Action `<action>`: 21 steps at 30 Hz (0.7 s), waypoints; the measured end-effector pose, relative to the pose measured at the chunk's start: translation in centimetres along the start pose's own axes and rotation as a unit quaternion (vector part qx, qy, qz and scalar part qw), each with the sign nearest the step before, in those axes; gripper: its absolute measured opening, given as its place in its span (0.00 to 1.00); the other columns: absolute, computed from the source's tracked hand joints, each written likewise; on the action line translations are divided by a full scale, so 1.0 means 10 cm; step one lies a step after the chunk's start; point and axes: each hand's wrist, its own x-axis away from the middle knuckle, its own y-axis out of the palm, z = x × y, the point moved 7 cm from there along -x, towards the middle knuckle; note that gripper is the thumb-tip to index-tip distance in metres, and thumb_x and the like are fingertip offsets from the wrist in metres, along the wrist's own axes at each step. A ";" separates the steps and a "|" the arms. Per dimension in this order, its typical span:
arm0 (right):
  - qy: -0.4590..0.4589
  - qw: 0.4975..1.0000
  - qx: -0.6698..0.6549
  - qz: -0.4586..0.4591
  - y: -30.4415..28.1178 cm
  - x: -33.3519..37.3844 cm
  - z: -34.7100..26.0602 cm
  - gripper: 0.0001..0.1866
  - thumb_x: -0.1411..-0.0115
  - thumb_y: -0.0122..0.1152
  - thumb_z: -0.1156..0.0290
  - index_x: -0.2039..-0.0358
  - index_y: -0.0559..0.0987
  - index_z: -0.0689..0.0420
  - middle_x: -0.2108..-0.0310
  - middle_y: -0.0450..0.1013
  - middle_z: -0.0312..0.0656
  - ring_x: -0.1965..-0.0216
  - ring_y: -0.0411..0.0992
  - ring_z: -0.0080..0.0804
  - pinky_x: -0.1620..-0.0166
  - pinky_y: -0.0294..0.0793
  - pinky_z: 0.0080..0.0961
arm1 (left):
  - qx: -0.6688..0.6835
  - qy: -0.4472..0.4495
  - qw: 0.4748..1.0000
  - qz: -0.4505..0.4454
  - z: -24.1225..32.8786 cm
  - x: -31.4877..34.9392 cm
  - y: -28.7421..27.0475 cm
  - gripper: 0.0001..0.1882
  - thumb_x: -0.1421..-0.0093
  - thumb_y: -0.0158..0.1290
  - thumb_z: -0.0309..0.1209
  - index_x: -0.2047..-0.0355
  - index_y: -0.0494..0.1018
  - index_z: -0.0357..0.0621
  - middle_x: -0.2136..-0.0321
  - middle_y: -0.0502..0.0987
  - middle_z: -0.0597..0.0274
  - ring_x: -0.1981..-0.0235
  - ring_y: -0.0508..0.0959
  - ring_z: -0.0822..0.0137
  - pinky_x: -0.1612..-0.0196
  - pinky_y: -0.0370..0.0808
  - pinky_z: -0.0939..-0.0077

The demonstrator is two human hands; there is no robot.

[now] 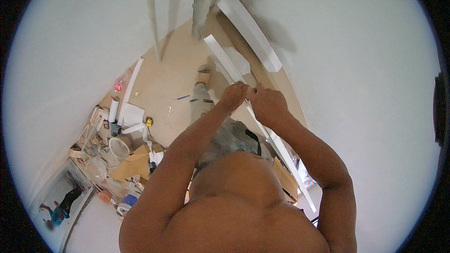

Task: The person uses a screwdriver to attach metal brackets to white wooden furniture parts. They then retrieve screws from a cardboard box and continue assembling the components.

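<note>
A long, narrow white channel strip (225, 64) runs slantwise from ahead of me, under my hands and down past my right side. My left hand (233, 95) is closed on the strip near its middle, fingers curled over it. Right beside it, my right hand (269, 104) is also closed at the strip, its fingertips close to those of the left. The fingers hide the stretch between the hands. Beyond my hands, the strip's far end shows raised edges; its near part (287, 157) looks narrower.
A white box-shaped length (251, 33) leans at the right wall. Two poles (152, 18) stand ahead. On the floor at left lie a yellow tape measure (149, 121), a bucket (120, 146), cardboard (133, 165) and clutter. A blue pen-like object (183, 97) lies near my foot. Another person (63, 208) is far left.
</note>
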 end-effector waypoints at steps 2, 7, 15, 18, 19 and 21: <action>0.075 0.994 -0.078 -0.019 -0.03 -0.04 0.11 0.20 0.40 0.56 0.58 0.60 0.74 0.64 0.63 0.74 0.57 0.67 0.76 0.55 0.59 0.74 0.49 | -0.009 -0.008 0.999 -0.033 -0.05 -0.01 0.08 0.11 0.43 0.51 0.31 0.61 0.73 0.41 0.66 0.78 0.54 0.62 0.78 0.56 0.59 0.77 0.63; 0.152 0.980 -0.110 -0.064 0.04 0.13 0.23 0.22 0.42 0.58 0.61 0.53 0.70 0.64 0.66 0.75 0.57 0.63 0.76 0.55 0.57 0.74 0.48 | -0.007 -0.013 0.992 -0.127 -0.14 0.01 0.29 0.14 0.43 0.50 0.31 0.57 0.73 0.41 0.63 0.78 0.55 0.57 0.77 0.57 0.57 0.77 0.63; 0.194 0.961 -0.176 -0.089 0.17 -0.05 0.19 0.22 0.39 0.53 0.59 0.57 0.70 0.67 0.56 0.69 0.63 0.53 0.70 0.59 0.57 0.72 0.51 | 0.026 0.003 0.988 -0.150 -0.10 0.01 0.21 0.12 0.42 0.49 0.31 0.59 0.73 0.39 0.62 0.78 0.55 0.57 0.76 0.57 0.54 0.76 0.63; 0.233 0.948 -0.213 -0.024 -0.11 -0.05 0.29 0.26 0.38 0.52 0.55 0.54 0.70 0.69 0.52 0.67 0.65 0.51 0.68 0.61 0.52 0.69 0.52 | 0.051 -0.052 0.981 -0.181 -0.15 0.00 0.24 0.12 0.42 0.48 0.31 0.60 0.73 0.38 0.63 0.78 0.54 0.57 0.76 0.56 0.55 0.76 0.63; 0.207 0.960 -0.184 0.039 -0.29 0.00 0.27 0.27 0.38 0.52 0.54 0.53 0.70 0.69 0.52 0.67 0.66 0.51 0.68 0.62 0.50 0.67 0.52 | 0.057 -0.082 0.977 -0.189 -0.20 0.01 0.27 0.12 0.42 0.48 0.31 0.60 0.73 0.38 0.63 0.78 0.54 0.57 0.76 0.56 0.55 0.76 0.63; 0.132 0.962 -0.140 0.195 -0.68 0.16 0.17 0.32 0.38 0.51 0.50 0.47 0.67 0.67 0.49 0.66 0.66 0.47 0.66 0.62 0.43 0.60 0.54 | 0.047 0.011 0.990 -0.134 -0.11 -0.01 0.21 0.12 0.42 0.48 0.31 0.61 0.73 0.38 0.64 0.78 0.54 0.58 0.77 0.56 0.56 0.77 0.63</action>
